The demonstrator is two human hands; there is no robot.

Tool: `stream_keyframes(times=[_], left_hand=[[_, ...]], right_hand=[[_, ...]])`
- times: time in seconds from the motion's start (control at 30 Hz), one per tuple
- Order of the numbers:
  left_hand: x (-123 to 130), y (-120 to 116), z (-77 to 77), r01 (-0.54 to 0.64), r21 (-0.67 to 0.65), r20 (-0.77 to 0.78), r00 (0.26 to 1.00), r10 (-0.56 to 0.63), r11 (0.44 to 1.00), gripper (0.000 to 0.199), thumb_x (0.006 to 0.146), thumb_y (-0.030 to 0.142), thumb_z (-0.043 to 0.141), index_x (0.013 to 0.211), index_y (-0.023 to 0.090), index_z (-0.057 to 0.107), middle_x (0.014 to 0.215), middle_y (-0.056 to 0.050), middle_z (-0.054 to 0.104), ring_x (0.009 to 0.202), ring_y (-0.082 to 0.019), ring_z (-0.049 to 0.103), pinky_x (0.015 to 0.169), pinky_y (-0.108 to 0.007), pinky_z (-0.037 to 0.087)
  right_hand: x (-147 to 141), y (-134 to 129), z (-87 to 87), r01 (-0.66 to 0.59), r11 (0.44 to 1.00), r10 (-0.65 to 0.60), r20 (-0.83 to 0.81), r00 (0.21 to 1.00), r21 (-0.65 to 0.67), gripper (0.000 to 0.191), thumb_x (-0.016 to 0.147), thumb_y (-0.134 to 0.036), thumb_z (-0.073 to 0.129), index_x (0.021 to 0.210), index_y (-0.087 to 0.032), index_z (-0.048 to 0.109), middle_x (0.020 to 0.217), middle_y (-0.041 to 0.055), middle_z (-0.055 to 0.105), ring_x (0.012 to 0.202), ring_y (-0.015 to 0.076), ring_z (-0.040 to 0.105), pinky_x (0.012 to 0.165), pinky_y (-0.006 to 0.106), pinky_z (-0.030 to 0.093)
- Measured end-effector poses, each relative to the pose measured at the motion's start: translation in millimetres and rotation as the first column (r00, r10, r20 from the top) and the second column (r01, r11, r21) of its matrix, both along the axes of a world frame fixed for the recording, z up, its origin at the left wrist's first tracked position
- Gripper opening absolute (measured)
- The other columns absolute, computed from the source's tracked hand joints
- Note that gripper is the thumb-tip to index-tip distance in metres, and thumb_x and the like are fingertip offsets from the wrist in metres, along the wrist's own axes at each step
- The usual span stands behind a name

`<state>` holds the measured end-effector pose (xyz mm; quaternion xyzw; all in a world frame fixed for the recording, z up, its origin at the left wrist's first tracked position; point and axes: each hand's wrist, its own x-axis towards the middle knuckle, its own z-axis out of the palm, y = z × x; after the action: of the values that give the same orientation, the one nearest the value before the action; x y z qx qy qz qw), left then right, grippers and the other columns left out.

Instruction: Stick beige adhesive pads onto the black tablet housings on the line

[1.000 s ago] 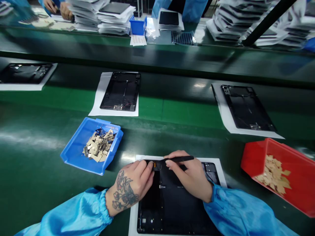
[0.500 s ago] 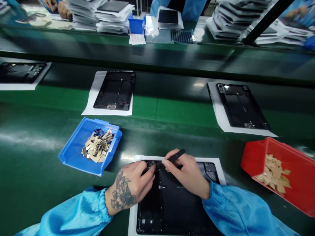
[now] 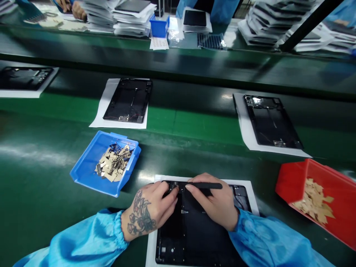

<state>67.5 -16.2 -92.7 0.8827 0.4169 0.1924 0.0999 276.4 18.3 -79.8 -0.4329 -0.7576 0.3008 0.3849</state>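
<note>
Head view looks down on a green conveyor belt (image 3: 178,126), with the person's two hands working at the top edge of a black tablet rear housing (image 3: 200,233) that lies flat on a white sheet (image 3: 150,248). The tattooed left hand (image 3: 150,211) curls over that edge, its fingertips (image 3: 174,193) down on a small component area (image 3: 175,186); whether they pinch anything is hidden. The right hand (image 3: 211,202) closes around a slim black spudger (image 3: 208,185) between thumb and fingers. The spudger lies almost level across the housing, its tip near the left fingertips, in the same small area. Blue elasticated sleeves (image 3: 91,241) cover both forearms.

A blue tray (image 3: 83,178) of gold-coloured foil pieces (image 3: 112,165) sits on the belt to the left of the housing, well clear of the left hand. A red tray (image 3: 286,181) of tan pieces (image 3: 314,202) sits tilted to the right. Two more housings on white sheets (image 3: 128,100) (image 3: 272,120) lie farther up the belt. Beyond them, a co-worker's hands (image 3: 72,7) are beside stacks of packaged sheets (image 3: 133,18).
</note>
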Motion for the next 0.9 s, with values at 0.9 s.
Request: stream_keyframes(times=[0.9], left_hand=[[-5.4, 1.3, 2.9, -0.005, -0.172, 0.180, 0.983, 0.036, 0.985, 0.022, 0.093, 0.021, 0.048, 0.109, 0.015, 0.062, 0.080, -0.005, 0.049, 0.064, -0.016, 0.049, 0.054, -0.027, 0.040]], right_hand=[[0.6, 5.1, -1.9, 0.157, 0.915, -0.178, -0.022, 0.984, -0.372, 0.011, 0.089, -0.030, 0.060, 0.084, -0.020, 0.061, 0.066, -0.0014, 0.062, 0.055, 0.0146, 0.061, 0.050, 0.024, 0.046]])
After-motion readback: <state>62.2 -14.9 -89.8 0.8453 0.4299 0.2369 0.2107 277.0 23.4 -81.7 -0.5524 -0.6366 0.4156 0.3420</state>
